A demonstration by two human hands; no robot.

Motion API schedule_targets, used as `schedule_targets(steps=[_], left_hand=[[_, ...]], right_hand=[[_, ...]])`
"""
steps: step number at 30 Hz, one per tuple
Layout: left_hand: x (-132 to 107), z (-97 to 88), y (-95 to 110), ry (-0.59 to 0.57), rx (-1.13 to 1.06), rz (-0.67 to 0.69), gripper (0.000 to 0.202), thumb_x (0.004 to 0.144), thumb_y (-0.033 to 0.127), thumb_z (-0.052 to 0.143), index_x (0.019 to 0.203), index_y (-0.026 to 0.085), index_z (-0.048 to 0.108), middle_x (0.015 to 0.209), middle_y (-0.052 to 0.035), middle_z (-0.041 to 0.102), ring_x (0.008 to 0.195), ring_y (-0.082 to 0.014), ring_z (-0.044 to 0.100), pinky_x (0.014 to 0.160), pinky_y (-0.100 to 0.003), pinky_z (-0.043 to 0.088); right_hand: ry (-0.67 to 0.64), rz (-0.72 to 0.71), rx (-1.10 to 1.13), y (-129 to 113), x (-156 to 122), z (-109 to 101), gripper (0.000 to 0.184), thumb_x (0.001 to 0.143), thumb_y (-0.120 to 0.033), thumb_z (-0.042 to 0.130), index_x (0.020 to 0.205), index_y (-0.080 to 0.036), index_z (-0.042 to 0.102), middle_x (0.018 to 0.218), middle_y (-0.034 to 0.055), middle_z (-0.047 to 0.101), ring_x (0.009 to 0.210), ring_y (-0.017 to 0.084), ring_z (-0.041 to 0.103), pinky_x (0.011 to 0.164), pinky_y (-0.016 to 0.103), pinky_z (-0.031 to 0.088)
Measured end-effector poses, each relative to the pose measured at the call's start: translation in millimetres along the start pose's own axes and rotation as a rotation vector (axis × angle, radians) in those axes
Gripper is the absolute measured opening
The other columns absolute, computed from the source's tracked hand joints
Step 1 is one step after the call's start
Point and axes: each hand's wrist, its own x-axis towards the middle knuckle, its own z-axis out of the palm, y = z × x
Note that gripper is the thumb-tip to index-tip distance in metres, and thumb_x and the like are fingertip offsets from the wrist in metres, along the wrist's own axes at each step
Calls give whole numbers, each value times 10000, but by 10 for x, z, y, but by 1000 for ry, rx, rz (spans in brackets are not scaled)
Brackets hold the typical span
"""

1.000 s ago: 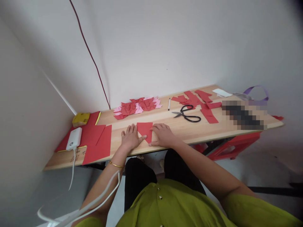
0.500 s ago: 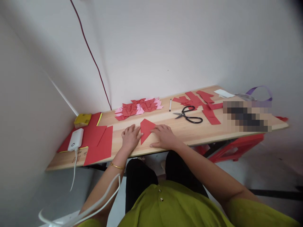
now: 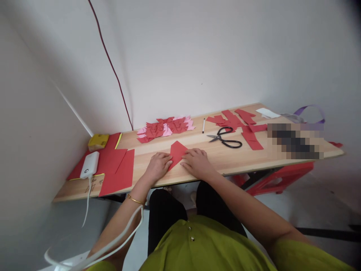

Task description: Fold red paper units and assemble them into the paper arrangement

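A folded piece of red paper (image 3: pixel 177 153) lies at the front of the wooden table, its pointed end toward me. My left hand (image 3: pixel 160 165) grips its left edge, fingers bent and close together. At the right edge, my right hand (image 3: pixel 196 162) holds the paper with curled fingers, the thumb low near the table. Black-handled scissors (image 3: pixel 222 138) rest with blades apart, to the right beyond my right hand. Behind the paper is a pile of red and pink folded paper pieces (image 3: pixel 166 128).
Red sheets (image 3: pixel 120 177) lie at the left under a white power bank (image 3: pixel 90 165) with a cable and a yellow block (image 3: pixel 98 141). A pen (image 3: pixel 203 125) and red paper scraps (image 3: pixel 232 119) lie toward the back right. A red stool (image 3: pixel 282 177) stands under the table (image 3: pixel 152 147).
My left hand has shifted slightly right and closed in on the paper's left edge. The paper has turned a little, its top moving right. My right hand's fingers have drawn closer together.
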Motion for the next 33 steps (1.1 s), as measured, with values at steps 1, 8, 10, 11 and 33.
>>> schedule_targets(steps=[1, 8, 10, 11, 33], left_hand=[[-13, -27, 28, -16, 6, 5, 344, 919, 360, 421, 1114, 210, 661, 1101, -96, 639, 1031, -212, 551, 926, -411, 429], [-131, 12, 302, 17, 30, 74, 379, 873, 463, 487, 1101, 220, 667, 1178, -122, 546, 1136, -253, 469, 985, -442, 363], [-159, 70, 376, 44, 23, 53, 413, 871, 481, 482, 1143, 215, 644, 1222, -131, 523, 1152, -261, 453, 981, -445, 364], [-170, 95, 417, 52, 22, 29, 439, 866, 496, 482, 1172, 217, 626, 1221, -135, 521, 1134, -261, 460, 965, -446, 374], [38, 136, 588, -150, 137, -98, 771, 809, 662, 412, 1409, 179, 371, 1453, -154, 371, 1206, -361, 390, 971, -530, 328]], right_hand=[[5, 24, -14, 6, 33, 6, 338, 921, -419, 416, 1120, -248, 629, 1265, 93, 546, 1121, 272, 416, 958, 461, 247], [-170, 64, -24, 121, 443, -30, 360, 943, -360, 344, 1043, -241, 669, 1269, 96, 558, 1121, 294, 450, 927, 490, 300], [-200, 47, -13, 149, 508, -39, 368, 944, -362, 341, 1064, -236, 665, 1263, 102, 562, 1115, 294, 458, 921, 482, 317], [-207, 38, -8, 159, 518, -39, 364, 943, -360, 344, 1077, -241, 662, 1268, 101, 559, 1119, 293, 456, 920, 478, 323], [-82, -38, -88, 168, 211, 64, 331, 914, -237, 412, 1196, -272, 582, 1295, 89, 531, 1149, 258, 432, 934, 427, 289]])
